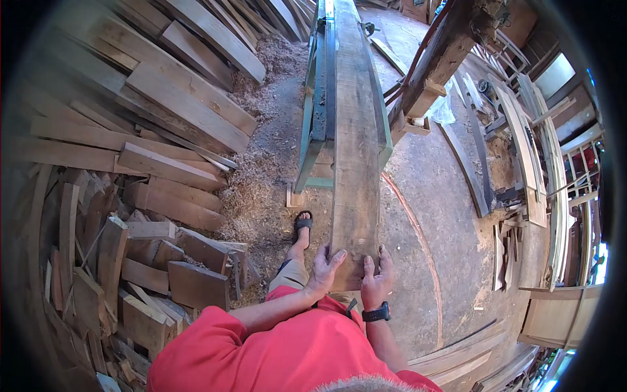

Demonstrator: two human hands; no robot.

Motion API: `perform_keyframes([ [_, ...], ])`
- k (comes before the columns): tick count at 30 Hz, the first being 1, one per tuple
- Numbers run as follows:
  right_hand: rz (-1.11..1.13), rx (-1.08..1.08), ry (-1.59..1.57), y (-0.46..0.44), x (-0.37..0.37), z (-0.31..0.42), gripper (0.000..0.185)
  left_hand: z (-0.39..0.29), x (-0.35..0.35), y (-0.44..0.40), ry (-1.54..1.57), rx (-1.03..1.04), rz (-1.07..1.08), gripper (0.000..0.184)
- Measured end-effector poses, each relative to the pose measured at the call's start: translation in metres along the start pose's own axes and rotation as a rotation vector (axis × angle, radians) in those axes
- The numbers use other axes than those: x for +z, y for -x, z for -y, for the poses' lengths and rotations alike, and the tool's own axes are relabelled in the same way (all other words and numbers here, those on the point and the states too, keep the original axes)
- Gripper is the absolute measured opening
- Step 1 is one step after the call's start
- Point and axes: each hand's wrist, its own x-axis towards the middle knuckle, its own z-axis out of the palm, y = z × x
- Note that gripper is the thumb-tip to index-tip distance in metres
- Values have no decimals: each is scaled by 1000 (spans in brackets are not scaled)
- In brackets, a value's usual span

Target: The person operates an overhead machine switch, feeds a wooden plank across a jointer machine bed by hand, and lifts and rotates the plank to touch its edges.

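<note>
A long, wide wooden plank runs away from my body along a green metal machine table, its near end sticking out past the table. My left hand grips the plank's left edge close to that end, thumb on top. On the opposite edge, my right hand holds the plank the same way, thumb up and fingers along the side. A dark watch is on my right wrist. The undersides of both grips are hidden.
Stacked boards and short offcuts crowd the left side. Wood shavings cover the floor beside the machine. A thick wooden post leans at the right. An orange-red cable crosses the floor. More planks stand far right.
</note>
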Motion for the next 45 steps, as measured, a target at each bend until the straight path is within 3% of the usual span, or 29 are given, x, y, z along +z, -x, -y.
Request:
perform_keyframes([
  [1,2,1,0,-1,1,1,47,-6,3,3,-97,125,-42,64],
  [2,12,5,24,-2,1,3,45,-12,5,6,-99,122,-44,64],
  [4,33,13,49,-4,3,4,42,-15,5,11,-293,310,64,83],
  [7,-30,73,-96,-7,9,8,41,-15,6,7,-262,221,82,88],
  [15,-81,124,-150,-76,44,6,38,-37,20,-62,-125,171,80,78],
  [17,-91,134,-187,-90,55,4,38,-34,16,-82,-408,377,-18,77],
  [27,-134,82,-144,-123,83,11,36,-73,15,-103,-609,603,33,62],
  [36,-139,70,-147,-157,106,11,33,-69,14,-146,-469,633,-70,56],
  [39,-143,73,-194,-170,115,10,34,-64,12,-161,-363,526,-73,51],
  [42,-142,97,-228,-184,124,8,34,-65,15,-183,-397,649,-102,46],
  [45,-157,113,-220,-201,135,0,34,-75,19,-196,-333,644,-100,39],
])
